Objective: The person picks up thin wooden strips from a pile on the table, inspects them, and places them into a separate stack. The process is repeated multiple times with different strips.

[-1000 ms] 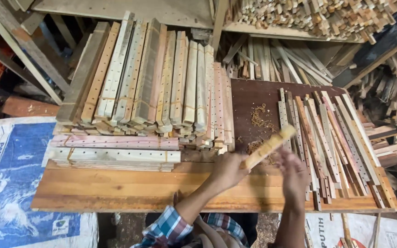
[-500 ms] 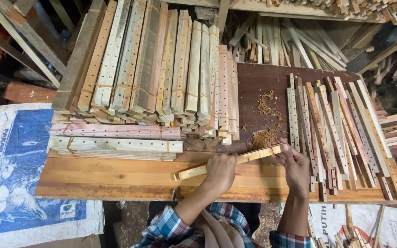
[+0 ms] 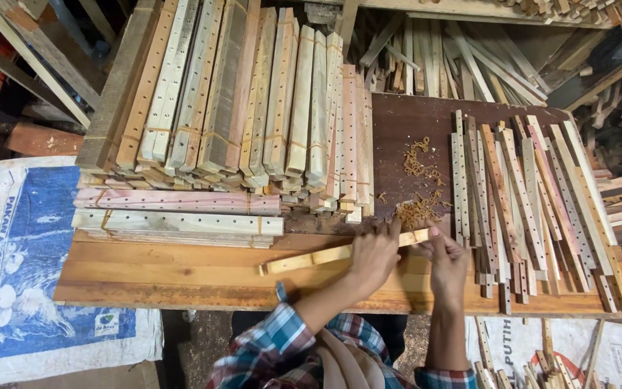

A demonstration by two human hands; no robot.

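A pale wooden slat [image 3: 304, 258] lies nearly flat across the wooden workbench [image 3: 145, 277], its left end free. My left hand [image 3: 373, 253] grips its middle from above. My right hand [image 3: 446, 261] pinches its right end. Just beyond my hands lies a pile of curly wood shavings [image 3: 417, 209] on the dark board [image 3: 397, 119]. Whether a tool is in my right hand is hidden.
Bundles of drilled slats [image 3: 246, 115] tied with bands are stacked at the left and back. Loose drilled strips [image 3: 527, 202] lie to the right. A printed blue and white sack [image 3: 23, 259] hangs at the left. More scrap wood [image 3: 433, 50] fills the back.
The slat came down from a tilted, raised position to lying almost flat on the bench. Both hands moved lower with it, and the camera shifted slightly.
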